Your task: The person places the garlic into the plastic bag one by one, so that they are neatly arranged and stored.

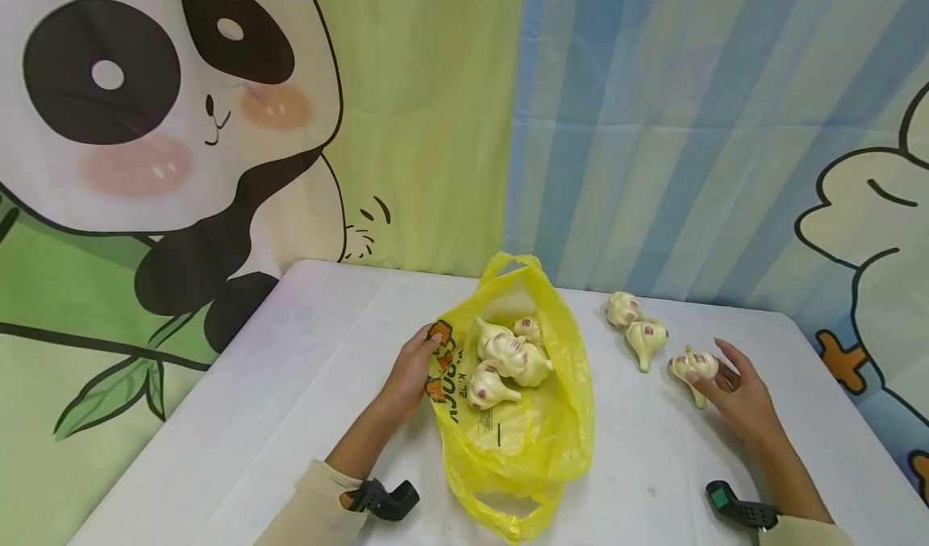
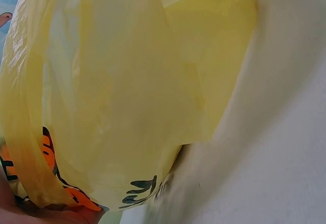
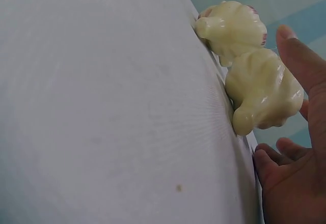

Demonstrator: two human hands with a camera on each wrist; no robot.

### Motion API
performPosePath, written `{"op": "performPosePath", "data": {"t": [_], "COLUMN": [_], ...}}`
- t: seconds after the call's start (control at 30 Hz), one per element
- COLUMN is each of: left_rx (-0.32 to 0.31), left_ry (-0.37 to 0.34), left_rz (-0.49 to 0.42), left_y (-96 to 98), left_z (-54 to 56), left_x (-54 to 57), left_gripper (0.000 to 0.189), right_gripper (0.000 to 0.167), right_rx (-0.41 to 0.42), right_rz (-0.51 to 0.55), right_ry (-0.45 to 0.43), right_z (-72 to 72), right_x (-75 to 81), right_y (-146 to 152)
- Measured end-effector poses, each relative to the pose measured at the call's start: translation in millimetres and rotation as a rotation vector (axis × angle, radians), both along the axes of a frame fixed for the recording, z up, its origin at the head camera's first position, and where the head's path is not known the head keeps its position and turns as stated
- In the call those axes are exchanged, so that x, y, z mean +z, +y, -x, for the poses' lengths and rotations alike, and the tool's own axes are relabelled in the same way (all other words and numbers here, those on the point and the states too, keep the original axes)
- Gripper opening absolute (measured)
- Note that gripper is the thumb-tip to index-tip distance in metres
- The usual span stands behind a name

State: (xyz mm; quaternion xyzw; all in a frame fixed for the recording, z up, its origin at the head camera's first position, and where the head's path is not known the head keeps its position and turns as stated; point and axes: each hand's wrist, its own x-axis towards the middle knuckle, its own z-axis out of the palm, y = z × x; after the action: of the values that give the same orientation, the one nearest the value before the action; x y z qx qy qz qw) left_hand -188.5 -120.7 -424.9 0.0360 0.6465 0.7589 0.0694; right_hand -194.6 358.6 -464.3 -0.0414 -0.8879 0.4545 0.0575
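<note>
White tabletop (image 1: 624, 449) bears the rightmost garlic (image 1: 694, 363) front-to-back, stem end (image 1: 700, 402) nearest.

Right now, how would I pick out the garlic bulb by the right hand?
On the white table, find the yellow bag, then look to its right. The rightmost garlic bulb is yours. It alone is by the right hand; the other two loose bulbs sit close together, farther back.

I find the bag (image 1: 540, 425) on the table (image 1: 639, 465), garlic (image 1: 506, 356) inside, between my left hand (image 1: 410, 370) and right hand (image 1: 742, 397). At the latter, one bulb (image 1: 691, 363); behind-left, two bulbs (image 1: 646, 338).
</note>
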Motion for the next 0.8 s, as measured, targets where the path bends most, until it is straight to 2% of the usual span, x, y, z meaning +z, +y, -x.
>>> {"op": "performPosePath", "data": {"t": [0.27, 0.8], "left_rx": [-0.009, 0.0], "left_ry": [-0.006, -0.01], "left_rz": [0.001, 0.006], "left_y": [-0.9, -0.2], "left_z": [-2.0, -1.0], "left_x": [0.1, 0.0], "left_gripper": [0.042, 0.042], "right_gripper": [0.077, 0.077], "right_rx": [-0.001, -0.042], "right_rz": [-0.159, -0.142], "right_ry": [-0.024, -0.057], "right_z": [2.9, -0.3], "right_x": [2.2, 6.7], "right_y": [-0.8, -2.1]}}
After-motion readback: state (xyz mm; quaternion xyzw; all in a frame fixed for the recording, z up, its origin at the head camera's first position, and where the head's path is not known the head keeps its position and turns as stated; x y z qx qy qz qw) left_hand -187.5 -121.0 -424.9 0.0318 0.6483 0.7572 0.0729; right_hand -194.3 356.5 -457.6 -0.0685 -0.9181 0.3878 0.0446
